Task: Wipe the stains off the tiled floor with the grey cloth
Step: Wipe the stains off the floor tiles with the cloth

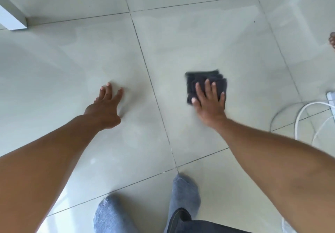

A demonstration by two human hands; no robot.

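A folded dark grey cloth [203, 77] lies flat on the pale tiled floor [199, 38], right of a grout line. My right hand [210, 102] presses down on the cloth's near half with fingers spread; its edges look blurred. On the neighbouring tile to the left, my left hand [107, 106] rests with fingers spread and holds nothing. Faint damp streaks show on the tiles beyond the cloth. A small dark speck [254, 22] sits on the tile at the far right.
My feet in grey socks [184, 193] stand at the bottom. White cables and a power strip [330, 98] lie at the right edge. A white furniture leg [12, 17] stands at the far left. Another person's toes [332, 39] show at the right edge.
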